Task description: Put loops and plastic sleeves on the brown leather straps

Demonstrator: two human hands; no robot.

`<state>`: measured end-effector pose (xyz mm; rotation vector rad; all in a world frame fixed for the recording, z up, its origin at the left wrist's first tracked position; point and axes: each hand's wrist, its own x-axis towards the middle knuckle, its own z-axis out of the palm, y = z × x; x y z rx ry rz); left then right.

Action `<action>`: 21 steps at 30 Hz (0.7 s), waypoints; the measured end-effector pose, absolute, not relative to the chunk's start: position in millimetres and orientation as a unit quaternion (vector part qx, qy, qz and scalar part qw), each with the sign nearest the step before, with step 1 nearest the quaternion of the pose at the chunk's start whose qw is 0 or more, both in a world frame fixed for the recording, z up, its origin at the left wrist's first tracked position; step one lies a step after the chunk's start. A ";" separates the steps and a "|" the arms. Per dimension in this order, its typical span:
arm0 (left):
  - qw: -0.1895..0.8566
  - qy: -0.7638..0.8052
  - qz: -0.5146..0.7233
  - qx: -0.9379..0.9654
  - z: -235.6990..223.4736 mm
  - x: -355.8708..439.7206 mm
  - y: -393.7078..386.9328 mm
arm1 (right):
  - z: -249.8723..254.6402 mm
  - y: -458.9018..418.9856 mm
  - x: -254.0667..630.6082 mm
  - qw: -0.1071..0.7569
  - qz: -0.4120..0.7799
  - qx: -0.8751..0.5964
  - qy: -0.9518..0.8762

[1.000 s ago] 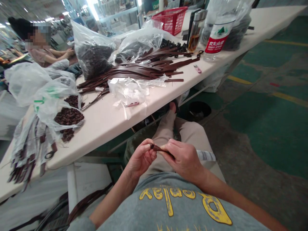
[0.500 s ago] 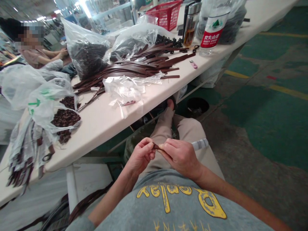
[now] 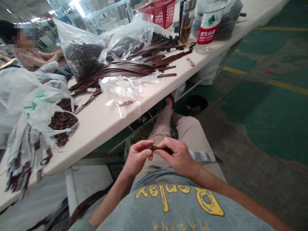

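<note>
Pinching a short dark brown strap end [image 3: 157, 148] between them, the left hand [image 3: 137, 157] and right hand [image 3: 176, 154] hold it just above the lap, their fingertips pressed together from either side, so the grip is closed on the piece (most of its shape is hidden by the fingers). So small a piece leaves little to hold, and a slip of the fingers could drop it into the lap or down beside the thigh, where it might be hard to pick out near the long dark strap [image 3: 89, 202] hanging below the left forearm. Just beyond the right hand, a white barcode label [image 3: 202, 156] lies across the khaki trousers [image 3: 185, 128], close enough to catch the piece if the hands part. Farther from the grip, past the knees, runs the edge of the white desk [image 3: 101, 134]. A careless reach could drag the loose bundle of brown straps [image 3: 120, 72] or knock the pink-handled snips [image 3: 125, 103] beside the crumpled clear plastic [image 3: 119, 89]. Left of the grip, an open clear bag of small dark parts [image 3: 62, 120] sags on the desk and could spill if tugged. Farthest off, a water bottle [image 3: 209, 29] stands upright near a red basket [image 3: 160, 11].
</note>
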<state>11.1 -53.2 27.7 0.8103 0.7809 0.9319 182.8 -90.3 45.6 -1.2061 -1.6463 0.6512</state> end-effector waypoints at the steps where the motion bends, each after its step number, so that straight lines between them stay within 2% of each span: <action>1: 0.742 0.361 0.426 0.373 27.5 10.4 -53.1 | 45.8 -90.5 182.2 0.479 0.262 -0.492 -0.678; 7: 0.725 0.391 0.417 0.385 26.9 14.5 -56.9 | 45.4 -92.5 178.6 0.469 0.217 -0.479 -0.709; 13: 0.694 0.409 0.454 0.381 30.2 17.9 -58.4 | 42.1 -93.2 179.3 0.438 0.238 -0.514 -0.698; 21: 0.670 0.447 0.484 0.342 32.9 7.3 -50.0 | 39.6 -92.9 189.0 0.307 0.156 -0.533 -0.773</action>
